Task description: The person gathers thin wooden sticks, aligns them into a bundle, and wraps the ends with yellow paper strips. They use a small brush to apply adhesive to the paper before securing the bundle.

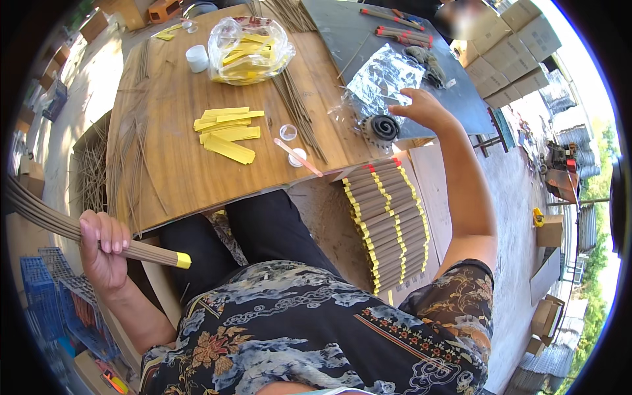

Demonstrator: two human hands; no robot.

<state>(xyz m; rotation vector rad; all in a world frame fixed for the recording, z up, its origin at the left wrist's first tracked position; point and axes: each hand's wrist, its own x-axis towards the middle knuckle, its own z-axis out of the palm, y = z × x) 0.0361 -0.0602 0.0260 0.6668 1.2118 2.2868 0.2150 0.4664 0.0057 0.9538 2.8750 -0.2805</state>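
Observation:
My left hand [105, 247] is closed round a bundle of thin brown incense sticks [141, 251], held off the table's left side. A yellow paper band wraps the bundle's near end. My right hand [421, 108] is stretched over the table's right part, fingers apart, with nothing seen in it. Just below its fingertips stands a round dark toothed holder [380, 130] with a black spiral on top. Crumpled clear plastic film [384, 76] lies beyond. Yellow paper strips [227, 135] are fanned on the wooden table [184, 178], beside a small open jar [297, 157] with a flat pinkish stick [299, 158] across it.
A clear bag of yellow strips [250, 51] and a white cup [197, 58] stand farther back. Loose sticks [296, 108] lie across the wood. Banded bundles [388, 224] are stacked below the table's right edge. Red-ended bundles [403, 36] rest on the grey tabletop [336, 26].

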